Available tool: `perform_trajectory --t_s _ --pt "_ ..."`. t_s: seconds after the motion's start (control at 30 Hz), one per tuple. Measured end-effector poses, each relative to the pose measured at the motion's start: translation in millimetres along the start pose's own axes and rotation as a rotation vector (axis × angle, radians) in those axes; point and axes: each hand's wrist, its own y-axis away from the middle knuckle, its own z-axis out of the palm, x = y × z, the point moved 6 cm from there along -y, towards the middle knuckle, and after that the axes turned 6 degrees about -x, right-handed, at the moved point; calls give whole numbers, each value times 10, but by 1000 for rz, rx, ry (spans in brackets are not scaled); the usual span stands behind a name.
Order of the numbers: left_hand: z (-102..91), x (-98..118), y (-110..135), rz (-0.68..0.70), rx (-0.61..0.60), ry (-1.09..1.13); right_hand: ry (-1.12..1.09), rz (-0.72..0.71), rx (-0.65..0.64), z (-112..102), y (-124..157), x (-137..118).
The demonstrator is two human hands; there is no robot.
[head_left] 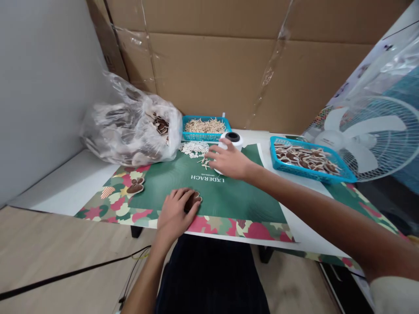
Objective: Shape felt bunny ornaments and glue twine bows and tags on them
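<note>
My left hand [175,213] rests at the front of the green printed sheet [248,196], fingers curled over a brown, pale-edged piece with rounded lobes [194,199] and the thumb along its near side. A similar brown piece [135,186] lies farther left. My right hand [231,161] reaches across in front of a white round container [238,138] with a dark top, its fingers apart and nothing visible in them. Just beyond its fingertips are a few small pale sticks [204,162] and a heap of flat white pieces [194,148].
A clear plastic bag [127,131] of brown pieces slumps at the back left. Behind the heap stands a blue basket [193,136] of pale sticks. Another blue basket [314,175] with brown pieces is at right, beside a fan [369,135]. Cardboard [209,74] walls the back.
</note>
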Motion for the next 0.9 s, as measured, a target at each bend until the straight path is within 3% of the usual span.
perform_trajectory --t_s 0.1,0.17,0.27,0.37,0.43,0.5,0.6,0.73,0.83,0.9 --pt "-16 -11 21 3 -21 59 28 131 47 -344 -327 119" --pt "-72 -22 30 -28 -44 151 9 120 -17 -429 -442 127" --pt "-194 -37 -27 -92 -52 279 -99 8 -120 -242 -360 31" --pt "-249 -7 -239 -103 -35 303 -231 -33 -122 79 -135 -53" --pt "-190 39 -445 -98 -47 327 -237 -23 -100 204 -55 -66" --pt "-60 104 -654 -100 -93 379 -214 -3 -60 194 -89 -41" --pt "122 209 -923 -117 -107 406 -181 76 31 -32 -328 124" --pt "225 359 -1258 -82 9 429 -219 331 185 -499 -654 642" --pt "310 477 -1508 -18 43 477 -532 496 332 -760 -611 1044" --pt "378 530 -1649 9 56 498 -813 582 467 -841 -389 1218"
